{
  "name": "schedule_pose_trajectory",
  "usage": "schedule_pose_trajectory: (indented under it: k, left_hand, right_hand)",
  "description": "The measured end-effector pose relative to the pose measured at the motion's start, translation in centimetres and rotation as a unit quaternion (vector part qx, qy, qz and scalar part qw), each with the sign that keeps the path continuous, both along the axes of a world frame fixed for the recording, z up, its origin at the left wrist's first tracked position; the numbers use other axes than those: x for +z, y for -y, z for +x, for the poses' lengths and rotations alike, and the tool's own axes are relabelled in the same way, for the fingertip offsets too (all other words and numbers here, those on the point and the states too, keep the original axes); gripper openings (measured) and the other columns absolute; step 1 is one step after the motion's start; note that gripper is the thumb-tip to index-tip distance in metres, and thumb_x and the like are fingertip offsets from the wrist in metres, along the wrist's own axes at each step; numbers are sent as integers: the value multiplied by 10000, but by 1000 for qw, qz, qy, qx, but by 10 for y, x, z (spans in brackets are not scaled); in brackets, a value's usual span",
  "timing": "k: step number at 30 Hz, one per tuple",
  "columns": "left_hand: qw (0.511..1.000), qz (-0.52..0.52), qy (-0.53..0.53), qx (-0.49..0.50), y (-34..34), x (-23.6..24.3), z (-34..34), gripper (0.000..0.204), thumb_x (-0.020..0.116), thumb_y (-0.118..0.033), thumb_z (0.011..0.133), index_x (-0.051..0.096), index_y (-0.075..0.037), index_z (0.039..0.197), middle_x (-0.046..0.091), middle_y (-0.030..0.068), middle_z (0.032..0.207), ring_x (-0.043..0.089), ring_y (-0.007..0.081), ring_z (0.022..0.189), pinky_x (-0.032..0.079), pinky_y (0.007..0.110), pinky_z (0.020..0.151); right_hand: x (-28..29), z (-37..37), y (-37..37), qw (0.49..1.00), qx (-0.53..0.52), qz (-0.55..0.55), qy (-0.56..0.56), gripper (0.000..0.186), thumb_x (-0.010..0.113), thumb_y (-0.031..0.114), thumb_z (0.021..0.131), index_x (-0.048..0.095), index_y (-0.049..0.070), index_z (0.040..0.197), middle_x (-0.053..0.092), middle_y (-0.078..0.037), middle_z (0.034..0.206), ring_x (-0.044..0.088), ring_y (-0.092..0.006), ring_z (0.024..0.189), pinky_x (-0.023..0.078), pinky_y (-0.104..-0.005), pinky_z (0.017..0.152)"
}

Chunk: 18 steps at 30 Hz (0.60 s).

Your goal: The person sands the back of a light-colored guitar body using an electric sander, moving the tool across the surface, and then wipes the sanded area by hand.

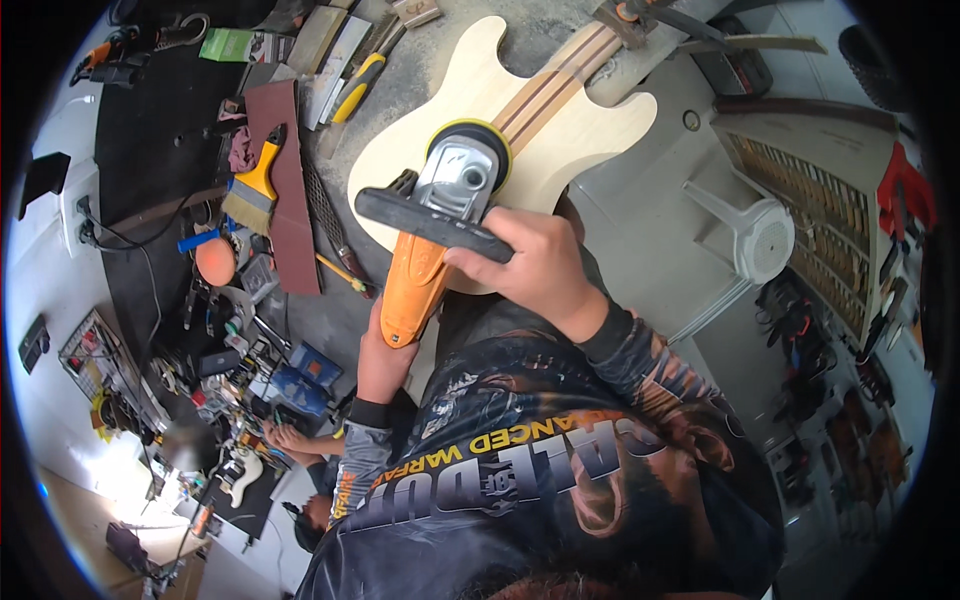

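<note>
My right hand is closed around one end of the black crossbar handle of an orange power sander. Low on the sander's orange body is my left hand, wrapped round it from the side and below; its fingers are mostly hidden. The sander's round, yellow-rimmed pad lies over the pale, unfinished wooden electric guitar body, near the middle. Dark and light strips run through the guitar's centre into its neck, which reaches up and right to a clamp.
Left of the guitar lie a reddish-brown sandpaper sheet, a paintbrush and a yellow-handled tool. Clutter covers the bench at lower left, where another person's hand shows. At right stands a white stool.
</note>
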<state>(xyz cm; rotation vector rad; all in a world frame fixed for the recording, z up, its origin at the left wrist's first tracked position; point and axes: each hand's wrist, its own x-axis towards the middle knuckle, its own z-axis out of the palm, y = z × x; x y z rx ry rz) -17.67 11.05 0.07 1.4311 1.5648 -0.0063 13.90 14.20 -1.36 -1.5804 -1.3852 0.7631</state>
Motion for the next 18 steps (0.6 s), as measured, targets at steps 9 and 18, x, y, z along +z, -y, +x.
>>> schedule_pose_trajectory:
  k: [9, 18]
  left_hand:
    - [997, -4, 5, -73, -26, -6, 14, 767, 791, -49, 920, 503, -67, 1631, 790, 276, 1320, 751, 451, 1301, 609, 460, 1054]
    - [997, 12, 26, -71, -35, -8, -7, 751, 784, -25, 914, 512, -31, 1614, 790, 246, 1343, 768, 382, 1305, 586, 428, 1086]
  right_hand:
    - [11, 20, 8, 997, -70, -32, -23, 364, 965, 318, 930, 794, 1, 986, 731, -159, 782, 690, -264, 633, 543, -381, 620]
    - [-1, -5, -3, 996, -81, 16, -24, 456, 941, 474, 918, 746, 64, 873, 713, -151, 741, 737, -371, 672, 568, -434, 605]
